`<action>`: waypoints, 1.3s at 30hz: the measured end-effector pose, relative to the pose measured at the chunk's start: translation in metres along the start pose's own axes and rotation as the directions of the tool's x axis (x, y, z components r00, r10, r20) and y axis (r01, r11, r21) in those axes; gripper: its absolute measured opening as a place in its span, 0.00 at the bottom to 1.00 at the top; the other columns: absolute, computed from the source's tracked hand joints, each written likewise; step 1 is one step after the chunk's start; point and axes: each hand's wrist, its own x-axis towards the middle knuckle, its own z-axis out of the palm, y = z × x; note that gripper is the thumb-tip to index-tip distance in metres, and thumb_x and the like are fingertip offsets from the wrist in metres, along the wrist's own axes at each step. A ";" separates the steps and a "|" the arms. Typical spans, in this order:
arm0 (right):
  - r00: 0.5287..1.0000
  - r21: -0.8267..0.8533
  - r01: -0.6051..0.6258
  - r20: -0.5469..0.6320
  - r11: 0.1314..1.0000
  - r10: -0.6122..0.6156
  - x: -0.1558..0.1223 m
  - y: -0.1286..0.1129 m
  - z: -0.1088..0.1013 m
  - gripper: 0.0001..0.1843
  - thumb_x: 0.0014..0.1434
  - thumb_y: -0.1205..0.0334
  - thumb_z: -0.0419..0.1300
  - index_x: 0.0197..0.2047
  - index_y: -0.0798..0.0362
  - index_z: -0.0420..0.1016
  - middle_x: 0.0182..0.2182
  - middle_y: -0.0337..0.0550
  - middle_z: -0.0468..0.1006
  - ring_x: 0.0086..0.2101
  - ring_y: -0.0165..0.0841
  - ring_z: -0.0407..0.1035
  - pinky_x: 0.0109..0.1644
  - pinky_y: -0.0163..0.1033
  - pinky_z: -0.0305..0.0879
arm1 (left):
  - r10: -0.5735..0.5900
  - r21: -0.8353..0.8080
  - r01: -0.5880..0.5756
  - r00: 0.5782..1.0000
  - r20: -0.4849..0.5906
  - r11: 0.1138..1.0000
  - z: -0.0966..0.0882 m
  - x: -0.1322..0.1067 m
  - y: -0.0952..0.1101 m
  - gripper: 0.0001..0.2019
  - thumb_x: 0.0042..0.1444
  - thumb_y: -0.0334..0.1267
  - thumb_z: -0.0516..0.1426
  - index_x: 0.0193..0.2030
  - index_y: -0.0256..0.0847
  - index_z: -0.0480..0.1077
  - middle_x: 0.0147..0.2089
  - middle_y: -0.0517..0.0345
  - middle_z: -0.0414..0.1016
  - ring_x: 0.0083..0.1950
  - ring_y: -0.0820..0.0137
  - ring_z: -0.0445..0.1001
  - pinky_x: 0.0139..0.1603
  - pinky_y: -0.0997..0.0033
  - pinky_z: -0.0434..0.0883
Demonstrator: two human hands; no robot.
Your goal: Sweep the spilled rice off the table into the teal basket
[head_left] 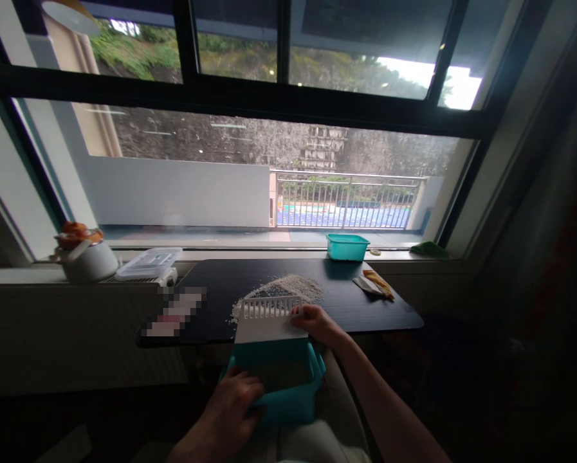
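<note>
My right hand (317,323) grips the right side of a white flat board with a row of slots (267,325) along its far edge. The board lies at the near table edge, its lower end over a teal plastic basin (288,404). My left hand (237,402) is closed over the basin's near left rim; the basin sits at my lap. Inside the basin is a dim layer that I cannot make out. Beyond the board, a spread heap of small white grains (293,287) covers the middle of the table, some of them touching the slotted edge.
The dark table (350,312) stands against the window. A second teal basin (347,247) is at its far right, near a yellow and white packet (375,284). A blurred-out flat item (177,313) lies left. A clear plastic lid (149,262) and a grey pot (88,260) stand farther left.
</note>
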 end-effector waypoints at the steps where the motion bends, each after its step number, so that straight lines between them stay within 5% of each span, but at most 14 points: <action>1: 1.000 0.004 0.005 -0.005 1.000 -0.005 0.001 -0.001 -0.002 0.20 0.43 0.49 0.68 0.35 0.56 0.78 0.29 0.41 0.78 0.31 0.34 0.71 0.38 0.41 0.67 | 0.003 0.004 -0.003 1.000 -0.005 1.000 0.002 0.000 -0.002 0.04 0.52 0.32 0.55 0.27 0.41 0.68 0.32 0.62 0.74 0.39 0.67 0.70 0.47 0.66 0.58; 39: 0.999 -0.012 0.000 -0.034 1.000 0.000 0.020 -0.003 0.015 0.18 0.41 0.52 0.69 0.32 0.56 0.78 0.26 0.40 0.77 0.29 0.32 0.70 0.37 0.40 0.66 | -0.025 0.023 0.025 0.999 -0.023 0.999 0.001 -0.004 -0.012 0.05 0.51 0.32 0.56 0.26 0.42 0.66 0.31 0.61 0.73 0.38 0.66 0.71 0.47 0.63 0.58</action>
